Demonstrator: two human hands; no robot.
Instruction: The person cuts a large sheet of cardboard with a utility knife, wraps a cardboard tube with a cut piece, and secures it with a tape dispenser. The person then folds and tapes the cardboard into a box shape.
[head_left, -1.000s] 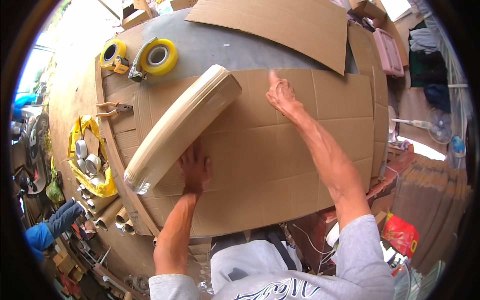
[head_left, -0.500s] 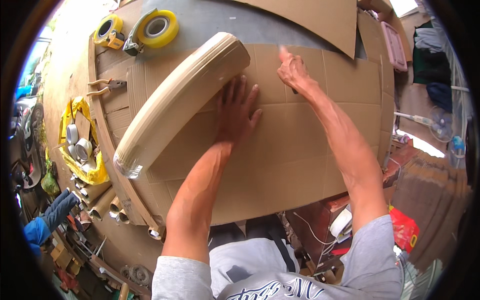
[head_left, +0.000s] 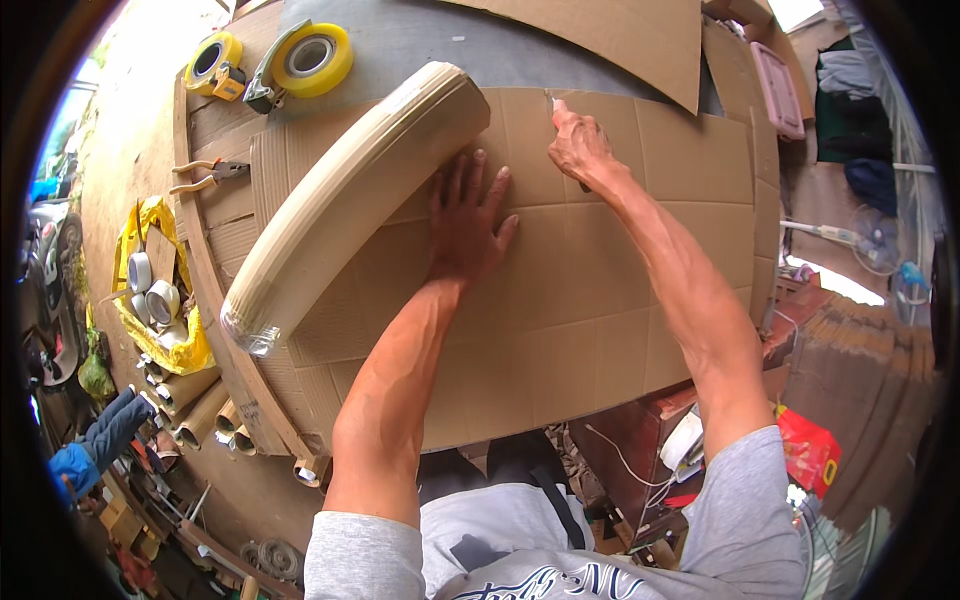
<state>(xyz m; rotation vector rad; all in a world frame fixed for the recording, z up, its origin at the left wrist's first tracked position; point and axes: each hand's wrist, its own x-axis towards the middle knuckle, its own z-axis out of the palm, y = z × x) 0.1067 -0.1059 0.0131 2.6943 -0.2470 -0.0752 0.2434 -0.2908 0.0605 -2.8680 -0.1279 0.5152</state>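
A large brown cardboard sheet (head_left: pixel 520 330) lies flat over the table, with crease lines across it. My left hand (head_left: pixel 468 225) presses on it, palm down and fingers spread. Closed around a small knife, my right hand (head_left: pixel 585 150) is near the sheet's far edge. The knife's thin blade (head_left: pixel 551 98) points away from me and touches the cardboard by that edge; most of its handle is hidden in my fist. Left of my left hand, a long curved bundle wrapped in clear film (head_left: pixel 350 205) lies slantwise on the sheet, close to my fingertips.
Two yellow tape rolls on dispensers (head_left: pixel 312 60) sit at the far left, with pliers (head_left: pixel 212 175) nearer. A yellow bag of tape rolls (head_left: pixel 165 290) and cardboard tubes (head_left: pixel 205 412) are left of the table. Another cardboard piece (head_left: pixel 600 40) lies at the far side.
The knife tip, blurred before, now shows clearly at the sheet's far edge. My right hand has shifted only slightly; my left hand stays flat. The whole view has moved a little.
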